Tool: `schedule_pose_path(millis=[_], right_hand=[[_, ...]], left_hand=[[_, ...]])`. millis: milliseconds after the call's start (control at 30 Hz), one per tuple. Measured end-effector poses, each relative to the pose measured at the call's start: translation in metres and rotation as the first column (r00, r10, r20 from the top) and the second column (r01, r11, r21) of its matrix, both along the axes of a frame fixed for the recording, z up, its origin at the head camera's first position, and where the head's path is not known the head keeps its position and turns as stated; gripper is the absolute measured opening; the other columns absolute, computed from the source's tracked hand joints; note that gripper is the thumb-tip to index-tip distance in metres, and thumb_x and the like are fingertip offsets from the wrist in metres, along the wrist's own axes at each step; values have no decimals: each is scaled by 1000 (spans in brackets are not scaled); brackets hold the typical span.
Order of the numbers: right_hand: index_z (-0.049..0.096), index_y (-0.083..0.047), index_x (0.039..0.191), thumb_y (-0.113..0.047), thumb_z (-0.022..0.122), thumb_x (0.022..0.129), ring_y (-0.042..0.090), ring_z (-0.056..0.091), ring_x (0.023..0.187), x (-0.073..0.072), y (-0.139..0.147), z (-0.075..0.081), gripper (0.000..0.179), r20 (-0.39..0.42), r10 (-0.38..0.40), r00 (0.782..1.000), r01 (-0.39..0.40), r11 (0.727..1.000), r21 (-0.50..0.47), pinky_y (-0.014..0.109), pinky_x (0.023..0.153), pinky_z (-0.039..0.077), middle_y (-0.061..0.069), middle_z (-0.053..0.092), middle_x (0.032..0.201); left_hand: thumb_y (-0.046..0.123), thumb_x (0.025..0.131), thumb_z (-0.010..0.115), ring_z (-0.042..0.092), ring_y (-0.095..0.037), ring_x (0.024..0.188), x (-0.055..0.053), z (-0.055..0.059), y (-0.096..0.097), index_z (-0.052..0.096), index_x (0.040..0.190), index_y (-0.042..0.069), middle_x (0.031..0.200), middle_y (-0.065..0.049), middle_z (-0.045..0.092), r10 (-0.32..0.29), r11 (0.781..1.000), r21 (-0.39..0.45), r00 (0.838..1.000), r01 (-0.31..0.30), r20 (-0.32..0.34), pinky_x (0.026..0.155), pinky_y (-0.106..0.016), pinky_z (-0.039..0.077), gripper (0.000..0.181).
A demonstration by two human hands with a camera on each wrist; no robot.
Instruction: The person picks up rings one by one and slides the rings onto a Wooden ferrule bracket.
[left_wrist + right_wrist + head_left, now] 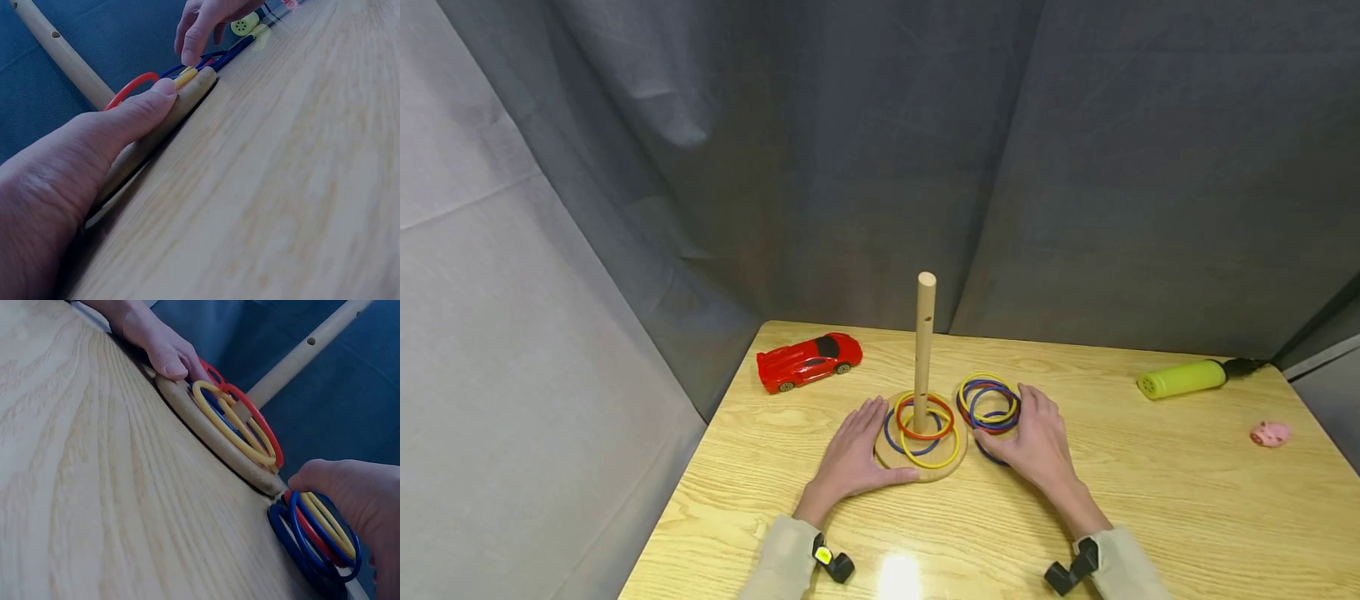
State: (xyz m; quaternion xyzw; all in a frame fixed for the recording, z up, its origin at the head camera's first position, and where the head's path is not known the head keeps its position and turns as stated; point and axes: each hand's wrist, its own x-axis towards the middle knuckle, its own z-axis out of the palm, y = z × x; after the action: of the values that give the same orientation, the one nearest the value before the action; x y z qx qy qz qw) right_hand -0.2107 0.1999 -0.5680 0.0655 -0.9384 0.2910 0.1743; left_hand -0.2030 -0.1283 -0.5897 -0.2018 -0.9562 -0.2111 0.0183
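Note:
A ring toss stand has a round wooden base (951,468) and an upright wooden peg (922,350). Yellow, red and blue rings (265,428) lie around the peg's foot on the base. My left hand (853,458) holds the base at its left side, fingers along the far edge and thumb over the front rim. Just right of the base is a pile of yellow, blue and red rings (970,387). My right hand (1037,437) grips this pile between thumb and fingers. One blue ring (297,519) leans across the pile under the thumb.
A red toy car (808,362) stands at the back left of the wooden table (985,542). Toward the back right lies a yellow-green hand pump (1182,379) with a black end. A pink pig toy (1270,433) sits near the right edge. Grey curtains (880,167) hang behind.

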Motion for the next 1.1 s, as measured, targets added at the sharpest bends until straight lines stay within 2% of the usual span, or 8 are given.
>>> schedule_pose_path(millis=[367,800,1100], right_hand=[[42,12,149,-58,90,72,54,46,124,2,5,-8,115,79,-32,996,30,999,32,69,101,42,37,49,139],[51,6,143,-60,89,70,49,56,115,-2,4,-18,105,10,-28,1000,28,999,43,66,86,47,30,60,126],[56,7,135,-59,89,68,47,57,111,-5,9,-16,99,-9,-36,999,36,998,45,65,88,48,28,62,119]], left_hand=[[100,69,53,13,-22,162,0,-2,0,20,168,12,175,-4,18,4,1000,-3,1000,-4,-1,131,-44,18,137],[101,70,51,12,-22,162,0,-3,-3,19,168,13,175,-3,17,1,1000,-23,1000,-1,-1,131,-43,17,136],[101,70,52,13,-22,162,-1,-2,-1,19,168,13,175,-4,18,1,1000,-20,1000,-1,-5,131,-44,18,136]])
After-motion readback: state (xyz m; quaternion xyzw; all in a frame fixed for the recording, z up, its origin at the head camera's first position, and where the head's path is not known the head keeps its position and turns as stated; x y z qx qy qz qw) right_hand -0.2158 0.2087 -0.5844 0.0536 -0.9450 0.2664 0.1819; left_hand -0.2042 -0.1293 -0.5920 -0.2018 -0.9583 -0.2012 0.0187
